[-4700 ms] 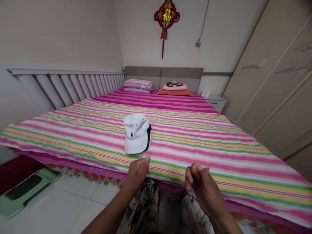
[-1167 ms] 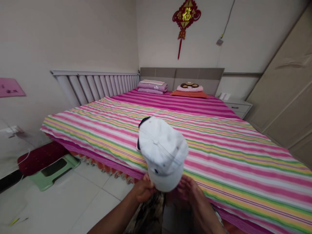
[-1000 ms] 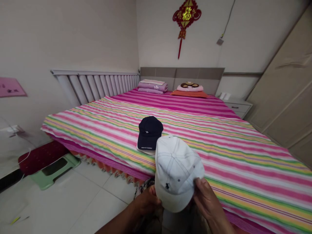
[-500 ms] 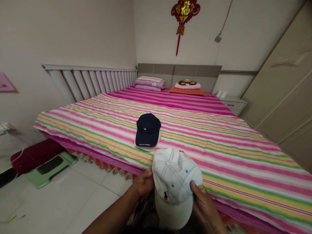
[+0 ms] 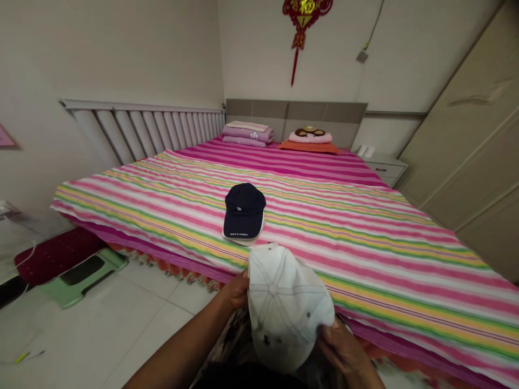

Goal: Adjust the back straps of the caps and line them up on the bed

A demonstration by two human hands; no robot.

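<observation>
Between my hands is a white baseball cap [image 5: 286, 302], held in front of me at the near edge of the bed. Its crown faces up, a small dark logo shows low on the front, and the brim is tipped down out of sight. My left hand [image 5: 238, 289] grips the cap's left edge. On the other side, my right hand [image 5: 343, 346] is closed on the right edge, its fingers partly under the fabric. A navy baseball cap [image 5: 244, 208] with a pale lower edge under its brim lies on the striped sheet [image 5: 365, 237] just beyond.
Folded purple bedding [image 5: 247, 134] and a pink pillow on an orange cloth [image 5: 308, 147] lie by the headboard [image 5: 324, 113]. A green stool [image 5: 83, 278] stands on the floor at left. White railings [image 5: 154, 129] run along the left wall, and a nightstand [image 5: 387, 168] stands at right.
The white cap has tilted, so its crown top now faces me more and the brim has swung down out of view. Both hands keep hold of it. The navy cap stays on the sheet.
</observation>
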